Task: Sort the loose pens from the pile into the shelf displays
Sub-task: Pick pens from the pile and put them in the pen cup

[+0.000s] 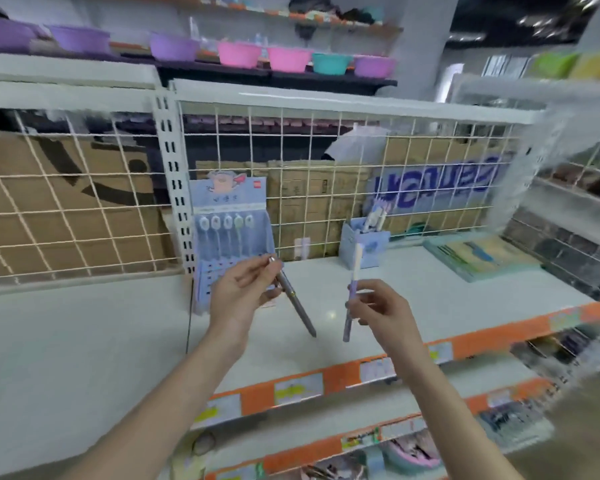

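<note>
Left hand (241, 289) fingers pinch grey pen (293, 299) near capped top, tip slanting down over shelf (430, 289). Right hand (378, 306) fingers pinch lilac-and-white pen (352, 289) mid-barrel, held upright. One pen per hand, likely for matching to displays: tiered pen display (227, 237) behind left hand, small blue pen box (359, 244) behind right. Source pile not in view.

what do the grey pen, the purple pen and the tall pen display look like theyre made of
Grey pen: probably metal or metallic-coated plastic; shiny silver end cap, dull grey barrel.
Purple pen: looks plastic; matte pastel purple and white body.
Pen display: likely printed cardboard; flat, thin panels with cartoon artwork, though blur leaves this open.
</note>
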